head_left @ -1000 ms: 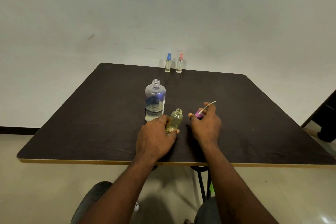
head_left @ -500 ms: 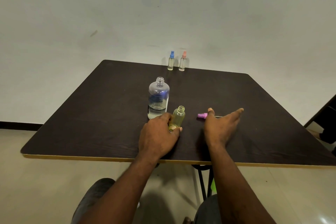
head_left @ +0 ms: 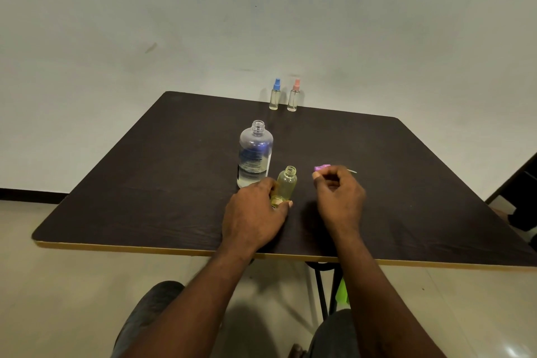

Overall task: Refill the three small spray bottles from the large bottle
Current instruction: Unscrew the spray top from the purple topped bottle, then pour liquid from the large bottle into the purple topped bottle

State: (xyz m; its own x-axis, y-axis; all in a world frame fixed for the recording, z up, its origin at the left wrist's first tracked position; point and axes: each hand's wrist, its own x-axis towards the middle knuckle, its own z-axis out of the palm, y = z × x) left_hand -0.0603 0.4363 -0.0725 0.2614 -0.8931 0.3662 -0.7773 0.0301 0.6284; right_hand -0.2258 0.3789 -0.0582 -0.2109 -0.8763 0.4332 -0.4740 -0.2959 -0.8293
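An open small spray bottle (head_left: 286, 183), yellowish and uncapped, is held upright on the dark tabletop (head_left: 145, 183) by the left hand (head_left: 255, 215), whose fingers are wrapped around its lower part, the thumb tip pressed at its base. Just behind and to the left of it the large bottle (head_left: 255, 154) is seen standing upright with its neck open and clear liquid low inside; the two bottles are close, but whether they touch cannot be told. The right hand (head_left: 340, 197) is held just to the right of the small bottle, its fingers curled loosely inward and pinching nothing. Just beyond its fingertips the purple spray cap (head_left: 321, 167) is seen lying on its side on the tabletop, its thin dip tube (head_left: 352, 171) pointing right. At the far edge of the tabletop two more small spray bottles are stood side by side, close together: a blue-capped bottle (head_left: 275, 95) on the left and a pink-capped bottle (head_left: 293, 96) on the right.
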